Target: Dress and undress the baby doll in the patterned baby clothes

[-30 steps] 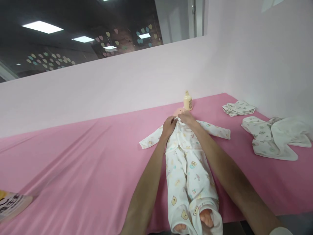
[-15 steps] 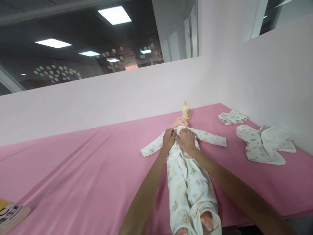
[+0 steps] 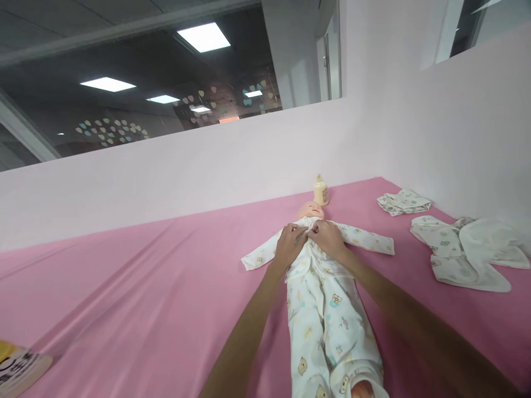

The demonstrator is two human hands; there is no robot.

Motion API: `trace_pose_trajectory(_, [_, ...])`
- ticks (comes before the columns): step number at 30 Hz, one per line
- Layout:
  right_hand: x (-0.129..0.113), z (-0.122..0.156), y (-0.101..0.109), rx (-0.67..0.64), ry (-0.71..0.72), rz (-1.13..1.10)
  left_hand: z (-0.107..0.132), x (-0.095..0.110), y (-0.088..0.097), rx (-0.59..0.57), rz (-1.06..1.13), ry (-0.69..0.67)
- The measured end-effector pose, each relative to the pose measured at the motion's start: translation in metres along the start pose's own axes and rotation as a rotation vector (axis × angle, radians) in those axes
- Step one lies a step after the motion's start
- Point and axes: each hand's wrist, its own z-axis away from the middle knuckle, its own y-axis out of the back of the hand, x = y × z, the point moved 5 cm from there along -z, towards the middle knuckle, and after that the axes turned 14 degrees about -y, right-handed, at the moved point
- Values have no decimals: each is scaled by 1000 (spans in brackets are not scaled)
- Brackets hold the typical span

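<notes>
A baby doll [image 3: 310,210] lies on its back, head toward the wall, in a white long-sleeved top [image 3: 369,240] and white trousers [image 3: 307,326] printed with small animals. Its sleeves spread out to both sides. At the upper chest, my left hand [image 3: 290,244] has its fingers closed in a pinch on the front edge of the top. Facing it, my right hand [image 3: 329,239] pinches the same front edge just below the doll's neck. The fingertips of both hands nearly meet. Whatever small fastening may be between them is hidden.
A pale yellow pump bottle [image 3: 321,193] stands behind the doll's head. On the right lie a folded printed cloth [image 3: 404,203] and a crumpled white garment [image 3: 450,249]. Part of a labelled container [image 3: 22,367] shows at lower left. A pink sheet [image 3: 145,309] covers the surface, against a white wall [image 3: 199,177].
My fingertips have come closer together at the top's front, and the right hand's pinch has tightened. The whole view has shifted slightly, so the doll's feet are less visible.
</notes>
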Motion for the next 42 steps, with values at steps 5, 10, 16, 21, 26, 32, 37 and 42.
trace_pose_trajectory(5, [-4,-8,2,-56,75,205,-2,1,-1,-3,15,9])
trace_pose_trajectory(10, [-2,-13,1,-175,82,-133,-1,0,0,10,34,11])
trace_pose_trajectory(16, [-3,-14,-4,-373,152,-482,0,7,3,36,114,-27])
trace_pose_trajectory(21, [8,-18,8,-206,33,-142,5,5,8,198,277,57])
trace_pose_trajectory(26, [-6,9,24,-73,-17,17,11,3,14,279,249,183])
trace_pose_trajectory(32, [-25,60,16,13,147,248,28,27,21,228,72,131])
trace_pose_trajectory(37, [-16,66,15,80,144,295,46,52,13,47,-114,-69])
trace_pose_trajectory(42, [-15,68,17,131,167,365,47,54,8,-26,-217,-80])
